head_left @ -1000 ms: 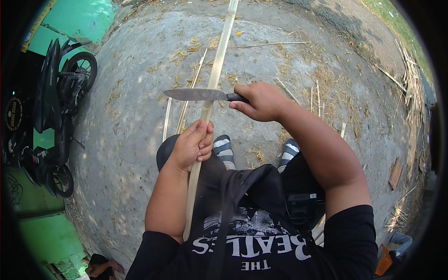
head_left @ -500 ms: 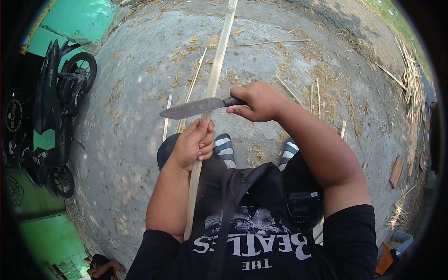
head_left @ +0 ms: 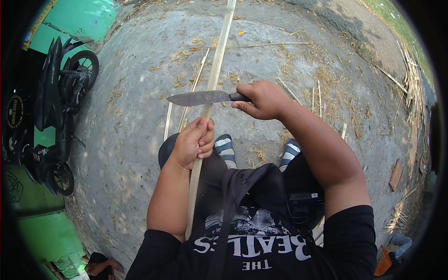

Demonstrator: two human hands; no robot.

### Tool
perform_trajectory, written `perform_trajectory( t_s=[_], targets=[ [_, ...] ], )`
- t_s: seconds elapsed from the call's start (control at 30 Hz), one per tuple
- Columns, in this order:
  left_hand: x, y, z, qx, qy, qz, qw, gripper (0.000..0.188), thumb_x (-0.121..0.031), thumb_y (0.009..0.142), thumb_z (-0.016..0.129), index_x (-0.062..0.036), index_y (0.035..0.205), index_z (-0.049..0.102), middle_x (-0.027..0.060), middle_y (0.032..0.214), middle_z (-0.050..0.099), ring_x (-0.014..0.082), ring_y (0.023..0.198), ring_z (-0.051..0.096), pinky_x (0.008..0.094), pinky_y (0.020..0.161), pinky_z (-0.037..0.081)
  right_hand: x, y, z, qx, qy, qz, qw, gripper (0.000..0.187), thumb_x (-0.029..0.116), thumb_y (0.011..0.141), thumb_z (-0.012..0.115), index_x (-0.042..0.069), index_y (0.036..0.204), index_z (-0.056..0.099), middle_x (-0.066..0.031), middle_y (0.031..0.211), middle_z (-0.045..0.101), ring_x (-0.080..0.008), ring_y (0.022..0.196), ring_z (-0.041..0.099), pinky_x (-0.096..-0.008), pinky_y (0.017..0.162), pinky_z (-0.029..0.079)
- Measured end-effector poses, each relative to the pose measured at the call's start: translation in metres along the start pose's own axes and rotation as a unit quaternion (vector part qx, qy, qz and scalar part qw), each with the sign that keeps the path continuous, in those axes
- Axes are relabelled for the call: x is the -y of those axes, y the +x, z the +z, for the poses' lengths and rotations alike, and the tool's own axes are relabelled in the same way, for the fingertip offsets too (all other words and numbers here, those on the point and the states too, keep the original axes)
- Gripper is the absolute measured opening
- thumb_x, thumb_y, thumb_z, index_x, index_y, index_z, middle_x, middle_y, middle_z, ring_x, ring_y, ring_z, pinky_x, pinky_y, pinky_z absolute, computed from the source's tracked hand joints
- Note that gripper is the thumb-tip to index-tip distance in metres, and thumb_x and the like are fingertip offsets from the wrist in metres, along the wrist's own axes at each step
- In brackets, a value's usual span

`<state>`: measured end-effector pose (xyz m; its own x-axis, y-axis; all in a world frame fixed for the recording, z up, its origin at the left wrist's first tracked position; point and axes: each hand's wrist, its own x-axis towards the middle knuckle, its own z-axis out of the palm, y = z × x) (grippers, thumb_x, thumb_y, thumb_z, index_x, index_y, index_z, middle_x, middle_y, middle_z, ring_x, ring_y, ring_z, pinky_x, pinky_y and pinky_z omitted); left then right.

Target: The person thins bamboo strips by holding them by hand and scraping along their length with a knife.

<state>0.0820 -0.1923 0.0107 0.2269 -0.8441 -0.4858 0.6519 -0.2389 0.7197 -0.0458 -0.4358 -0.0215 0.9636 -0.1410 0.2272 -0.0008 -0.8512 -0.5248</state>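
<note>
My left hand [head_left: 195, 143] is closed round a long pale strip, which looks like split bamboo [head_left: 216, 70]. The strip runs from beside my left upper arm, through the fist, to the top edge of the view. In my right hand [head_left: 263, 100] is the dark handle of a broad-bladed knife [head_left: 198, 97]. Its blade lies across the strip a little beyond my left fist, tip pointing left. Whether the edge bites into the strip cannot be made out.
Several thin strips [head_left: 198, 77] lie on the grey ground [head_left: 126, 140] beyond my feet. A motorbike [head_left: 70, 93] stands at the left by a green wall. At the far right is a heap of thin sticks [head_left: 413, 88]. An orange crate [head_left: 383, 262] sits at the lower right.
The knife has moved slightly away from my left fist along the strip and a little to the right. My left hand keeps its hold in nearly the same place.
</note>
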Motion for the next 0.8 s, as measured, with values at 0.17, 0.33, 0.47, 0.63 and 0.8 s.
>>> perform_trajectory(
  t_s=[0.17, 0.33, 0.47, 0.63, 0.8],
  targets=[
    [0.002, -0.004, -0.002, 0.030, -0.025, 0.004, 0.999, 0.030, -0.037, 0.113, 0.041, -0.0102, 0.102, 0.049, -0.0046, 0.064, 0.034, 0.0038, 0.044, 0.028, 0.0200, 0.039, 0.027, -0.002, 0.001, -0.004, -0.008, 0.014, -0.017, 1.000, 0.047, 0.055, 0.098, 0.059, 0.008, 0.091, 0.060, -0.0184, 0.065, 0.061, -0.0445, 0.068, 0.064, -0.0542, 0.062, 0.048],
    [0.001, -0.004, -0.002, 0.025, -0.024, 0.000, 0.999, 0.030, -0.036, 0.113, 0.040, -0.0099, 0.102, 0.049, -0.0046, 0.063, 0.034, 0.0039, 0.044, 0.028, 0.0202, 0.039, 0.027, 0.008, 0.000, -0.009, 0.013, 0.013, 0.003, 1.000, 0.047, 0.053, 0.098, 0.060, 0.006, 0.090, 0.060, -0.0188, 0.067, 0.062, -0.0445, 0.069, 0.064, -0.0536, 0.063, 0.049],
    [0.002, -0.004, 0.000, 0.034, -0.019, -0.008, 0.999, 0.030, -0.037, 0.113, 0.040, -0.0101, 0.102, 0.049, -0.0047, 0.063, 0.033, 0.0038, 0.043, 0.027, 0.0203, 0.039, 0.028, -0.004, 0.002, -0.012, -0.007, 0.034, 0.046, 0.998, 0.046, 0.051, 0.098, 0.061, 0.006, 0.089, 0.060, -0.0191, 0.067, 0.062, -0.0443, 0.070, 0.064, -0.0536, 0.063, 0.048],
    [0.003, -0.003, -0.003, 0.047, -0.022, -0.009, 0.999, 0.030, -0.037, 0.113, 0.040, -0.0106, 0.102, 0.050, -0.0049, 0.064, 0.033, 0.0038, 0.044, 0.028, 0.0202, 0.039, 0.028, 0.013, 0.000, -0.008, 0.021, 0.015, -0.002, 1.000, 0.047, 0.054, 0.097, 0.061, 0.007, 0.090, 0.060, -0.0183, 0.069, 0.063, -0.0440, 0.072, 0.065, -0.0533, 0.064, 0.049],
    [0.009, 0.002, 0.005, -0.019, 0.079, -0.007, 0.997, 0.029, -0.037, 0.112, 0.043, -0.0107, 0.102, 0.051, -0.0051, 0.065, 0.036, 0.0039, 0.047, 0.031, 0.0208, 0.040, 0.029, -0.003, 0.001, -0.010, 0.034, 0.015, 0.039, 0.999, 0.046, 0.054, 0.097, 0.061, 0.009, 0.091, 0.062, -0.0180, 0.068, 0.063, -0.0439, 0.071, 0.065, -0.0540, 0.063, 0.049]
  ],
)
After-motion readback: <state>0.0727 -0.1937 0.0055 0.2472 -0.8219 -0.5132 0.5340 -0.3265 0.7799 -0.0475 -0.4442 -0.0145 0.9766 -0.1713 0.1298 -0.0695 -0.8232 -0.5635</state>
